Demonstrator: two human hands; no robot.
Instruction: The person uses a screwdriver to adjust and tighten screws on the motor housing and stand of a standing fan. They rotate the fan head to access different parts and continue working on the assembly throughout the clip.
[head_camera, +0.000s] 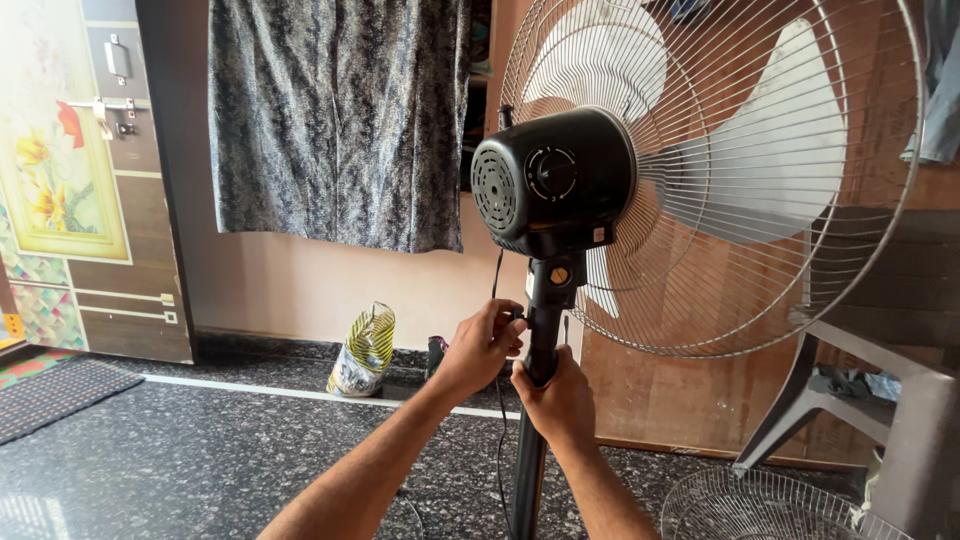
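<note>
Both forearms rise from about six o'clock toward the centre. The left hand (482, 345) sits at ten o'clock from the right, fingers curled and pinched together at their tips. The right hand (557, 400) is closed in a fist-like grip, knuckles facing the camera.

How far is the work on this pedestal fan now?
Done: the fan head sits on the pole. In hand: the left hand pinches the small side knob; the right hand grips the pole. Left: a loose wire grille lies on the floor.
</note>
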